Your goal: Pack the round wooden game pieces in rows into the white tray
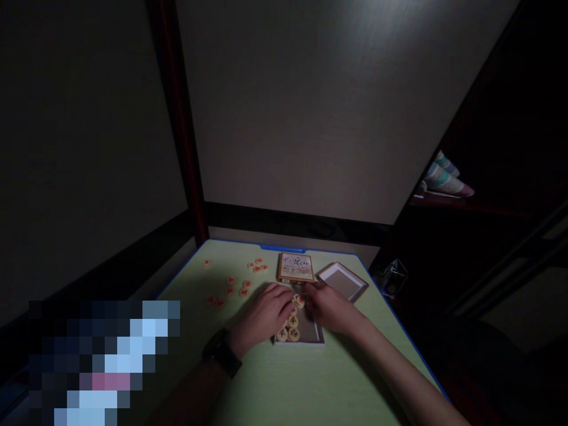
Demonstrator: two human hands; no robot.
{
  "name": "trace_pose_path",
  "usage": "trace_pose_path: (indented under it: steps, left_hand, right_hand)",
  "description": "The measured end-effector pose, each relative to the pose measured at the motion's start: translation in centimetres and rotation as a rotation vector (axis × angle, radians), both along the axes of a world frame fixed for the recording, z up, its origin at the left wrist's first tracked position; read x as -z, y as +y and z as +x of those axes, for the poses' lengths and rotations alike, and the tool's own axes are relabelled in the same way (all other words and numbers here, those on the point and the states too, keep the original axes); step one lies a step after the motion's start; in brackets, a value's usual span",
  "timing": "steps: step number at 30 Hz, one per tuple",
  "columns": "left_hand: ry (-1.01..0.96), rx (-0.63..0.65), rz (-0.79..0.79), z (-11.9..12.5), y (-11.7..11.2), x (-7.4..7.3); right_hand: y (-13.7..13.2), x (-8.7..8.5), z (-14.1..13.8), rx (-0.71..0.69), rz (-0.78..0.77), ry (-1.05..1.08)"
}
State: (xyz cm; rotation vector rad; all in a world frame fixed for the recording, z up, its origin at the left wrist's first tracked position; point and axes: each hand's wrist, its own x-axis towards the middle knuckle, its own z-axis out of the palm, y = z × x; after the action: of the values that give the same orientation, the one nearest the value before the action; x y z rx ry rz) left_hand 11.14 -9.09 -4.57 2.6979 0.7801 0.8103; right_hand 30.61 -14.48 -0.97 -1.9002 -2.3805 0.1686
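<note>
A shallow white box tray lies on the pale green table and holds round wooden game pieces with dark marks. My left hand, a dark watch on its wrist, rests with curled fingers at the tray's left side, fingertips at the pieces. My right hand lies over the tray's right side, fingers bent, and a piece with a red mark sits between the two hands' fingertips. Which hand pinches it is unclear.
Several loose round pieces with red marks lie scattered on the table's left half. An orange-edged box lid and an empty open box part lie behind the hands. A small clear container stands off the table's right edge. The room is dim.
</note>
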Motion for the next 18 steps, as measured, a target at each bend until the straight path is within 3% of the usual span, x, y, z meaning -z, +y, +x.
trace_pose_path:
  steps: [8, 18]
  left_hand:
    - [-0.003, -0.104, -0.01, -0.6, 0.9, -0.2]
    - [-0.044, -0.7, -0.044, -6.0, 6.4, -2.2]
  right_hand:
    - [-0.1, -0.4, 0.6, -0.018, -0.011, 0.17]
    - [-0.5, -1.0, 1.7, -0.021, 0.027, 0.29]
